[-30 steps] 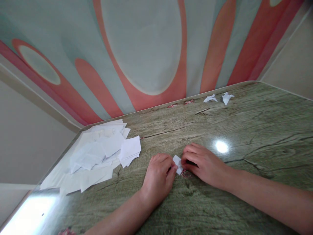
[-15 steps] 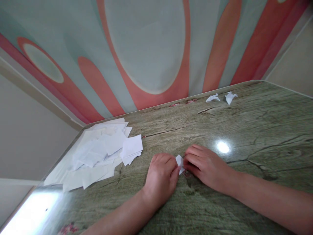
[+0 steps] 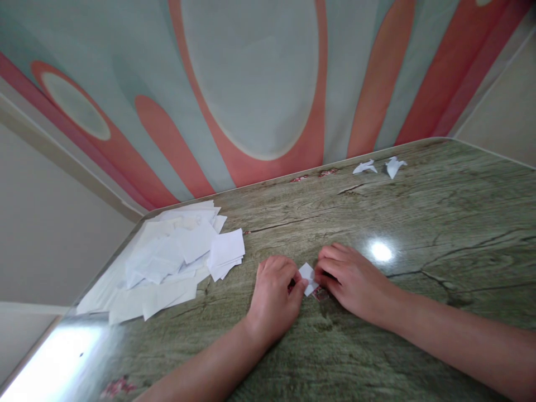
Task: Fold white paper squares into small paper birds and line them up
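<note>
A small folded piece of white paper (image 3: pixel 307 273) lies between my two hands, low over the wood-grain table (image 3: pixel 285 229). My left hand (image 3: pixel 276 296) pinches its left edge between thumb and curled fingers. On the other side, my right hand (image 3: pixel 352 279) grips the right edge with its fingertips, which partly cover the paper. The middle of the paper shows, with a crease across it; its outer corners are hidden by the fingers.
A spread pile of loose white paper sheets (image 3: pixel 167 301) covers the table's left side. Beside it sits a stack of small white squares (image 3: pixel 227 248). Two folded paper birds, one (image 3: pixel 365 167) left of the other (image 3: pixel 394 167), stand near the patterned wall (image 3: pixel 259 72).
More of the paper's face shows between my hands now. My left fingers have lifted slightly and loosened a little, and my right fingertips have shifted slightly.
</note>
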Motion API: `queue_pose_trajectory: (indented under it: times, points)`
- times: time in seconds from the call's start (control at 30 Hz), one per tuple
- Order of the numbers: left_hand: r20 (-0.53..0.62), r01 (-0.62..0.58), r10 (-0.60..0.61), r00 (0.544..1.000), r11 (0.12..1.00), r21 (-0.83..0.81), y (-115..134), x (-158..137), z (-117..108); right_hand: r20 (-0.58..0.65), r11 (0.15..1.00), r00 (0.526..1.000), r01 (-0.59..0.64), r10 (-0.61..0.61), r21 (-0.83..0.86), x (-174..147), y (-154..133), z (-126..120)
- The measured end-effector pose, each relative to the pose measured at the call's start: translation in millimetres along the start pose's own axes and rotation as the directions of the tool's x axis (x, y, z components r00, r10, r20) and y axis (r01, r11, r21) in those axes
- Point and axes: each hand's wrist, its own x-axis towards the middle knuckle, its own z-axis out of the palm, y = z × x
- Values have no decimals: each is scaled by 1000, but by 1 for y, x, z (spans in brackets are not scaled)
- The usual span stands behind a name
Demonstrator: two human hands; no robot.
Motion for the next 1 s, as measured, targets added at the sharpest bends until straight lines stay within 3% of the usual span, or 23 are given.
queue_pose_trajectory:
  times: [0.4, 1.0]
  points:
    - [-16, 19, -18, 1000, 999, 28, 1, 2, 5, 54, 994, 994, -86, 90, -72, 5, -6, -2]
    - [-35, 41, -41, 999, 999, 9, -4, 3, 8, 72, 987, 985, -157, 159, -30, 9, -1, -6]
